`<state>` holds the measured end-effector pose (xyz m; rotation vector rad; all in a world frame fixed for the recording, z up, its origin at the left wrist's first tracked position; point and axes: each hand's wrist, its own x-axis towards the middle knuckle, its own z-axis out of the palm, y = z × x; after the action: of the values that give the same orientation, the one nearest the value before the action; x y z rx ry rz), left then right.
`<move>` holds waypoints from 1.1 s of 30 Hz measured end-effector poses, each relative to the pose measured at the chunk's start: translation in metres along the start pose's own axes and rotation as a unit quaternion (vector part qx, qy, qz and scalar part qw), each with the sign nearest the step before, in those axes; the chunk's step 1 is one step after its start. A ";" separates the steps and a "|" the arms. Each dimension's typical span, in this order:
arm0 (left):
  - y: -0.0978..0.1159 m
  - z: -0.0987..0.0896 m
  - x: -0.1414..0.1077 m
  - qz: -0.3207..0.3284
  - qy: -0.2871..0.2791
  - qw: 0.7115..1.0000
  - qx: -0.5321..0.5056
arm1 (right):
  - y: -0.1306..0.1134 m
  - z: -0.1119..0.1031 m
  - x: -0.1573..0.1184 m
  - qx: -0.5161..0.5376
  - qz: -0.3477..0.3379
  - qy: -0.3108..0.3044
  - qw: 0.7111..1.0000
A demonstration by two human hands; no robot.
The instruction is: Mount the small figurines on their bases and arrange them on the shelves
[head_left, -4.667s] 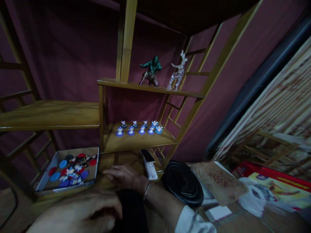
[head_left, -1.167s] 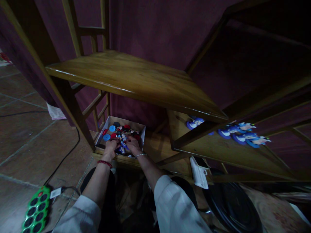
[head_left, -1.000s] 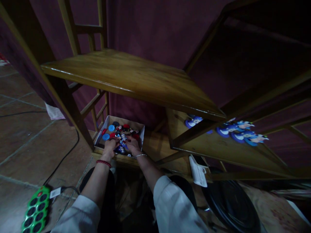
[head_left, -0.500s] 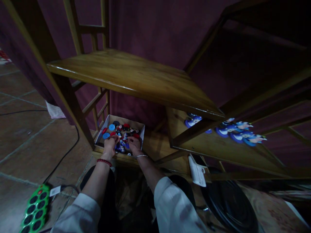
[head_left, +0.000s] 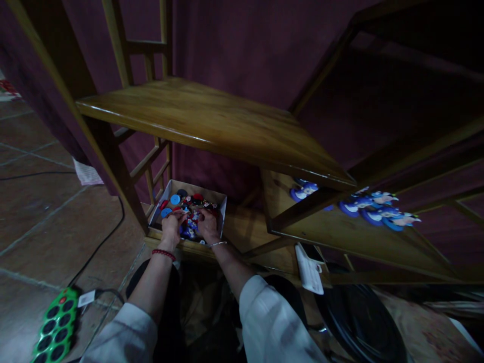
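Note:
A shallow cardboard box (head_left: 161,214) with white walls sits on a low wooden shelf. It holds a jumbled pile of blue, red and black round discs (head_left: 174,199) and small character figurines (head_left: 189,232). My left hand (head_left: 172,227), with a red bead bracelet, reaches into the pile from the front. My right hand (head_left: 207,225), with a thin silver bangle, is in the pile beside it, fingertips among the pieces. The fingers hide part of the pile, and I cannot tell whether either hand holds a piece.
Several blue-based figurines (head_left: 378,210) stand on a shelf to the right, below a wooden shelf board (head_left: 212,121). A white remote (head_left: 309,268) lies at the front right, near a round black lid (head_left: 359,322). A green power strip (head_left: 56,322) and black cable (head_left: 102,242) lie on the tiled floor.
The view has turned down from the whole shelf unit to the box. Both hands have moved into the box, and their fingers have drawn closer together over the pile.

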<state>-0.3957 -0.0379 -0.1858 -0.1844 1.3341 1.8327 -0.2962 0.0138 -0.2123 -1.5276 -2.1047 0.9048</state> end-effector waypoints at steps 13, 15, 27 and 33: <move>-0.003 -0.006 0.010 0.005 -0.001 1.000 -0.009 | -0.018 0.011 0.002 -0.042 -0.062 -0.089 0.993; -0.003 -0.005 0.010 0.000 0.001 1.000 -0.007 | -0.017 0.010 0.003 -0.036 -0.045 -0.085 0.995; -0.002 0.000 0.005 -0.018 -0.038 0.998 -0.037 | -0.005 0.004 0.004 -0.010 -0.026 -0.023 0.999; -0.001 -0.001 0.003 -0.033 -0.035 0.999 0.008 | 0.007 -0.001 0.001 -0.070 0.004 -0.013 0.997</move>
<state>-0.3970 -0.0376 -0.1884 -0.1529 1.2775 1.7570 -0.2910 0.0161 -0.2169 -1.6009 -2.2235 0.7984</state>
